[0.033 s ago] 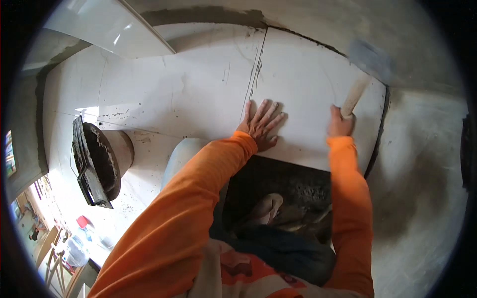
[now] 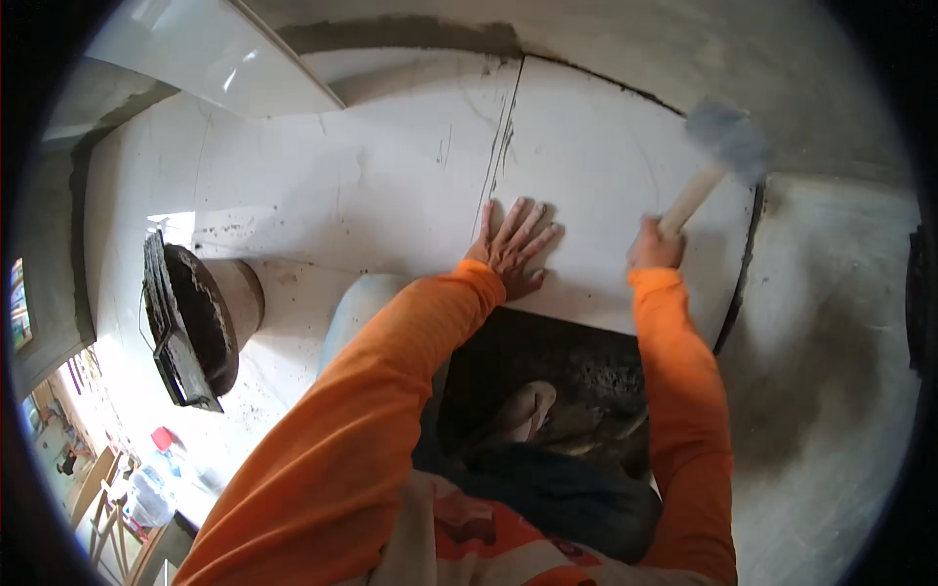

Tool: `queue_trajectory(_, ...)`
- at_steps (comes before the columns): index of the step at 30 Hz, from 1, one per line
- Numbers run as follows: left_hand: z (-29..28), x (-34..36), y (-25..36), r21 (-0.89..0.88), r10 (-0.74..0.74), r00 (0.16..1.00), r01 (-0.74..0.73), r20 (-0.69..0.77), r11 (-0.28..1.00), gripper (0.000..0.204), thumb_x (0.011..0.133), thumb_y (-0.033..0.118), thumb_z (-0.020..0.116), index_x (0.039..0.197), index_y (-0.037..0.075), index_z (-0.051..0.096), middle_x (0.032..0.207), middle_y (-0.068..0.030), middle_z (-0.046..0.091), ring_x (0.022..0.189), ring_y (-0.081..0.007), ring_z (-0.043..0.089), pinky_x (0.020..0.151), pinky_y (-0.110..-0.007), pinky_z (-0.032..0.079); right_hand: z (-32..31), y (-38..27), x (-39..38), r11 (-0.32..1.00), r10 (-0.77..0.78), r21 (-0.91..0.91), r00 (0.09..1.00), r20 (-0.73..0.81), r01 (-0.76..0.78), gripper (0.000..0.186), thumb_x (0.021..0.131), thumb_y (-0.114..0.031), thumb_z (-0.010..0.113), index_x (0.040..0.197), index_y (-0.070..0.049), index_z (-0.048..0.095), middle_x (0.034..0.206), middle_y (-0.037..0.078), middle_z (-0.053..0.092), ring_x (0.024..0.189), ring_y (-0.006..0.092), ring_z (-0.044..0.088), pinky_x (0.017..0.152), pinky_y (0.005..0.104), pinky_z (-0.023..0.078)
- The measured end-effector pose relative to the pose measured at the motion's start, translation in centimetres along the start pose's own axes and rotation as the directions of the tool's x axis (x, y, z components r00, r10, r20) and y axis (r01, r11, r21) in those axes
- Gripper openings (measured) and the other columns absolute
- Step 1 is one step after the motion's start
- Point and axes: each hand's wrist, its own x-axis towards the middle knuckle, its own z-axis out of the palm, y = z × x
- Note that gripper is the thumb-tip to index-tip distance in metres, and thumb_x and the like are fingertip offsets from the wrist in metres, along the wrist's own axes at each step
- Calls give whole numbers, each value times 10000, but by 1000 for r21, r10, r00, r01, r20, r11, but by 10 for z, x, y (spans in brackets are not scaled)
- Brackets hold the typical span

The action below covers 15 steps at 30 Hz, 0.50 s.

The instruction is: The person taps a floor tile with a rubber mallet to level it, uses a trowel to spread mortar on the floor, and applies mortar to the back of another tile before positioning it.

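Observation:
My left hand (image 2: pixel 509 244) lies with fingers spread on a large white floor tile (image 2: pixel 616 127), near the joint with the neighbouring tile. My right hand (image 2: pixel 656 242) grips the wooden handle of a mallet (image 2: pixel 725 137) over the tile's right part; its grey head is blurred by motion near the back edge. Just below the tile is a dark, rough untiled patch (image 2: pixel 591 376), with my bare foot (image 2: pixel 523 410) in it.
At left stands a mortar-stained bucket (image 2: pixel 244 293), a black-edged trowel (image 2: pixel 176 332) across its top. A white panel (image 2: pixel 215 54) juts in at upper left. Grey walls (image 2: pixel 821 322) border the right and back. Plastic bottles (image 2: pixel 151 488) and wooden pieces are at lower left.
My right hand has moved slightly left with the mallet, whose head sits a little lower. My left hand stays almost in the same place.

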Motion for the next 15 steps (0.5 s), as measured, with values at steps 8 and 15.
queue_trajectory(8, -4, -1, -1, 15, -4, 998, 3, 56, 1000, 695, 813, 536, 407, 1411, 288, 153, 1486, -17, 67, 1370, -245, 16, 1051, -601, 2, 11, -22, 4, 965, 97, 246, 995, -14, -90, 271, 715, -220, 618, 805, 36, 622, 696, 191, 628, 709, 346, 630, 655, 387, 502)
queue_trajectory(15, 0, -4, -7, 29, 0, 999, -1, 39, 1000, 729, 801, 512, 433, 1415, 235, 152, 1483, -63, 67, 1370, -255, 21, 1056, -586, 9, 18, -43, -28, 995, -17, -105, 982, -187, -2, 273, 719, -199, 603, 809, 59, 598, 708, 205, 617, 691, 321, 633, 641, 385, 497)
